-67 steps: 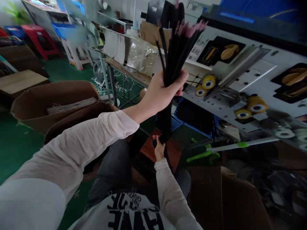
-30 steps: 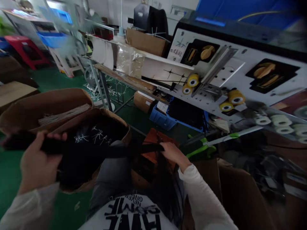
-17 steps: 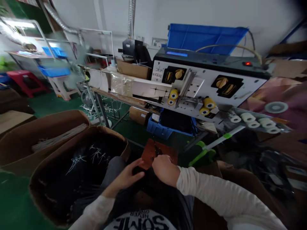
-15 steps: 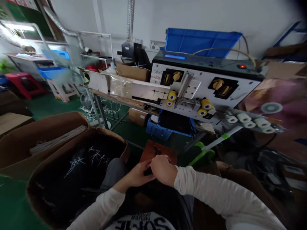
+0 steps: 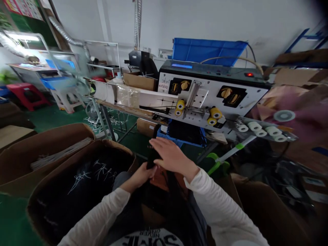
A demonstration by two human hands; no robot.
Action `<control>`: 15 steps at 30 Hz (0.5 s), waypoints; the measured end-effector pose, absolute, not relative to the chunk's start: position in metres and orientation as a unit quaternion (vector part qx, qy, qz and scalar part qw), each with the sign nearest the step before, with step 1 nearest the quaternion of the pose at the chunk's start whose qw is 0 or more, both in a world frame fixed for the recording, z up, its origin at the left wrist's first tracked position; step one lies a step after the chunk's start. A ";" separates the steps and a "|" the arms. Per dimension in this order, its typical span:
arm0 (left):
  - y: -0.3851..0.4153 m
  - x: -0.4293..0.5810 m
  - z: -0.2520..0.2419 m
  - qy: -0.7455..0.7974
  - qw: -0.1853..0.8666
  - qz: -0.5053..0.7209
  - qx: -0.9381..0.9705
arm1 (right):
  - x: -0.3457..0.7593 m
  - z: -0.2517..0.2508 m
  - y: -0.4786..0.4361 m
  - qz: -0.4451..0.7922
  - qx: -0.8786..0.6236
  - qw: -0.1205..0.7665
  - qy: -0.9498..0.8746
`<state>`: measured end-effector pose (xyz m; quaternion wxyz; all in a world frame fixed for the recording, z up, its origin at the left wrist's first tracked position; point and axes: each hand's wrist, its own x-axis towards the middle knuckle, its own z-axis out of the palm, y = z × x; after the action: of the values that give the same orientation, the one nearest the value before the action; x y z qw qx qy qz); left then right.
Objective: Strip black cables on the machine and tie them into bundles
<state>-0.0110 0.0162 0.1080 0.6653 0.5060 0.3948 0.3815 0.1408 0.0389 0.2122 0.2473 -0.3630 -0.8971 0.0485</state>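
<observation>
The right hand has lifted, fingers extended, beside the dark bundle seemingly clasped by the left hand.

Left hand gripping a black bundle
The right hand is spread at the bundle's upper end; an orange block shows below the hands, a carton left of them, a machine beyond.

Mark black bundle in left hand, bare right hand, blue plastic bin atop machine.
Black bundle (image 5: 152,157): head view, stretch above left hand (image 5: 141,176)
Bare right hand (image 5: 174,158): head view, back of hand
Blue plastic bin (image 5: 208,52): head view, side wall
</observation>
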 end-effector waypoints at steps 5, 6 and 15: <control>0.037 -0.041 0.137 0.271 0.753 0.420 0.428 | 0.150 0.162 0.054 0.295 -0.408 0.460 -0.731; 0.040 -0.045 0.140 0.260 0.760 0.422 0.420 | 0.146 0.145 0.053 0.360 -0.409 0.478 -0.689; 0.082 -0.025 0.216 0.300 0.602 0.523 0.523 | 0.037 0.075 0.016 0.607 -0.287 0.551 -0.495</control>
<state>-0.0254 0.0824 0.2164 0.6024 0.5231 0.3004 0.5228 0.0368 0.0160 0.0754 0.5514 -0.2870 -0.4951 0.6070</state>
